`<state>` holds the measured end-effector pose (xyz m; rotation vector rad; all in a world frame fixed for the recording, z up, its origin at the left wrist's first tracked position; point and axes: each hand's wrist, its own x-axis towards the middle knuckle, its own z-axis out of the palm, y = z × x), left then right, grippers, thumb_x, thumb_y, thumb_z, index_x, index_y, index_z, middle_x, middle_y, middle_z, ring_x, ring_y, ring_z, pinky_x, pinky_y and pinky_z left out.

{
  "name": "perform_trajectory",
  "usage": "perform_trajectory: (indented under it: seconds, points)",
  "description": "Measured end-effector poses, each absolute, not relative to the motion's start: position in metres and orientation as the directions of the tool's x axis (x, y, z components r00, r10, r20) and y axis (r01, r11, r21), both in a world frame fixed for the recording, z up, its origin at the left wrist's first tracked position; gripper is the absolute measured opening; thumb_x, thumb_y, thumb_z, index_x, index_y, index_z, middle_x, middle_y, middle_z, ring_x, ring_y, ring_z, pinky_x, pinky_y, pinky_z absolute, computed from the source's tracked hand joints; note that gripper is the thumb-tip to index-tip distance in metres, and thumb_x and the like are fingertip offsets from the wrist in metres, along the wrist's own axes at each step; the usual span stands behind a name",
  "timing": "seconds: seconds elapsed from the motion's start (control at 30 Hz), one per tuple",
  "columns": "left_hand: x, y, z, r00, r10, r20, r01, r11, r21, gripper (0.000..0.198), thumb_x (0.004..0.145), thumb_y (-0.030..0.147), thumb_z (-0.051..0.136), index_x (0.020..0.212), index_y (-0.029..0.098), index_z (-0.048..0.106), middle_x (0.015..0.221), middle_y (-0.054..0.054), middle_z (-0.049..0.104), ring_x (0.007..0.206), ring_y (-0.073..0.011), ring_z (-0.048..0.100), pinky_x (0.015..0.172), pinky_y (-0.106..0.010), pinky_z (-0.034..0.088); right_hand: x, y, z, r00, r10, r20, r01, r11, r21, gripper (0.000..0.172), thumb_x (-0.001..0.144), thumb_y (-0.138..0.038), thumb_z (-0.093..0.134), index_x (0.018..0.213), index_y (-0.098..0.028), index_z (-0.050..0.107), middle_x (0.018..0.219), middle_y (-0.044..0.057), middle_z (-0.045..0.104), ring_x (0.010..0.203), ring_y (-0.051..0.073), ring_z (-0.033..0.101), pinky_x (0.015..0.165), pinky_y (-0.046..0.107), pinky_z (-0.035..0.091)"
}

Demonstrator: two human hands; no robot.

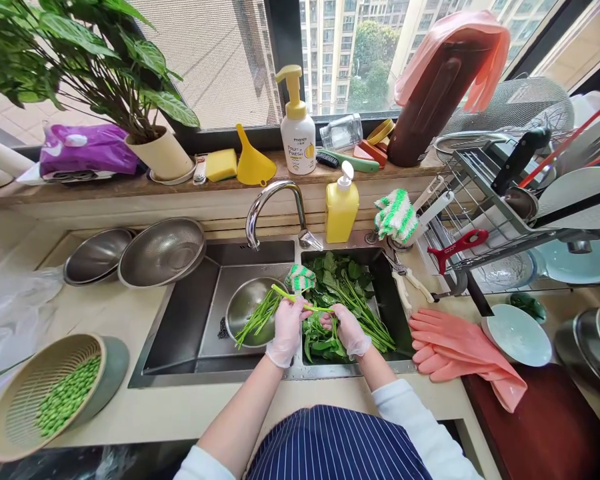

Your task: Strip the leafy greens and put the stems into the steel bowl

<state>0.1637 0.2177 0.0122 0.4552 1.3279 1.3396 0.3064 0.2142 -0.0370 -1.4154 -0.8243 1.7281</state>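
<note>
Both my hands wear clear plastic gloves and meet over the divider of the double sink (215,370). A green vegetable stem (317,309) stretches between them. My left hand (286,327) pinches it on the left, and one end sticks out past those fingers. My right hand (350,330) closes on its right end, above the leafy greens (365,300) heaped in the right basin. In the left basin, cut green stems (260,317) lie in a steel bowl (237,307). A green-and-white cloth (301,278) rests on the divider behind my hands.
The faucet (275,193) arches behind the sink beside a yellow soap bottle (342,207). Steel bowls (163,253) and a colander of green beans (70,393) stand left. Pink rubber gloves (460,343), kitchen scissors (407,280) and a dish rack (480,193) are on the right.
</note>
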Motion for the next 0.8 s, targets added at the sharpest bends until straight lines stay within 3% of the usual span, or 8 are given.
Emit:
perform_trajectory:
  seconds: [0.17,0.27,0.33,0.4,0.57,0.67,0.8]
  points:
    - [0.162,0.219,0.016,-0.266,0.903,-0.339,-0.358,0.234,0.904,0.02,0.07,0.03,0.069,0.074,0.016,0.056,0.072,-0.001,0.063,0.068,-0.014,0.062,0.062,-0.027,0.051,0.316,0.21,-0.021,-0.214,0.828,-0.518,-0.143,-0.552,-0.822,0.032,0.072,-0.051,0.05,0.066,-0.022,0.037,0.057,-0.002,0.051,0.049,0.012,0.049,0.049,0.026,0.039]
    - [0.164,0.221,0.016,-0.197,0.929,-0.313,-0.343,0.233,0.91,0.018,0.071,0.03,0.067,0.077,0.017,0.057,0.074,-0.001,0.064,0.07,-0.0146,0.063,0.064,-0.026,0.05,0.324,0.2,-0.008,-0.355,0.793,-0.495,-0.052,-0.546,-0.836,0.035,0.074,-0.055,0.051,0.072,-0.021,0.045,0.059,-0.001,0.055,0.049,0.013,0.05,0.05,0.026,0.039]
    - [0.169,0.221,0.016,-0.166,0.929,-0.331,-0.35,0.258,0.901,0.019,0.071,0.031,0.066,0.081,0.017,0.06,0.075,-0.001,0.065,0.071,-0.0147,0.063,0.065,-0.027,0.05,0.329,0.195,-0.002,-0.402,0.778,-0.482,0.032,-0.514,-0.857,0.036,0.076,-0.056,0.051,0.074,-0.02,0.048,0.054,-0.004,0.051,0.045,0.01,0.043,0.048,0.024,0.035]
    - [0.174,0.218,0.017,-0.127,0.917,-0.379,-0.314,0.325,0.892,0.022,0.069,0.03,0.067,0.087,0.016,0.063,0.076,-0.002,0.066,0.068,-0.0139,0.063,0.065,-0.026,0.05,0.332,0.192,-0.001,-0.408,0.787,-0.462,0.118,-0.456,-0.882,0.031,0.078,-0.051,0.052,0.071,-0.021,0.048,0.053,-0.007,0.044,0.046,0.008,0.036,0.049,0.023,0.03]
    - [0.185,0.199,0.019,-0.06,0.864,-0.5,-0.18,0.483,0.857,0.028,0.063,0.026,0.07,0.09,0.016,0.069,0.074,-0.001,0.066,0.059,-0.0121,0.058,0.056,-0.023,0.046,0.335,0.186,-0.008,-0.392,0.829,-0.398,0.277,-0.306,-0.911,0.019,0.078,-0.032,0.054,0.065,-0.021,0.048,0.059,-0.005,0.044,0.057,0.01,0.034,0.059,0.025,0.028]
    - [0.188,0.182,0.019,-0.116,0.889,-0.442,-0.237,0.408,0.882,0.021,0.065,0.028,0.069,0.084,0.017,0.068,0.072,0.0,0.065,0.063,-0.0128,0.058,0.061,-0.024,0.047,0.331,0.18,-0.018,-0.346,0.856,-0.384,0.319,-0.277,-0.906,0.017,0.08,-0.031,0.049,0.067,-0.021,0.046,0.063,-0.004,0.044,0.06,0.012,0.035,0.062,0.026,0.029]
    - [0.194,0.157,0.014,-0.225,0.938,-0.263,-0.264,0.201,0.943,0.009,0.071,0.027,0.066,0.073,0.019,0.065,0.074,-0.001,0.064,0.069,-0.0137,0.059,0.071,-0.027,0.048,0.326,0.173,-0.036,-0.265,0.879,-0.396,0.304,-0.313,-0.9,0.022,0.085,-0.04,0.039,0.071,-0.023,0.044,0.064,-0.003,0.043,0.062,0.014,0.038,0.061,0.026,0.033]
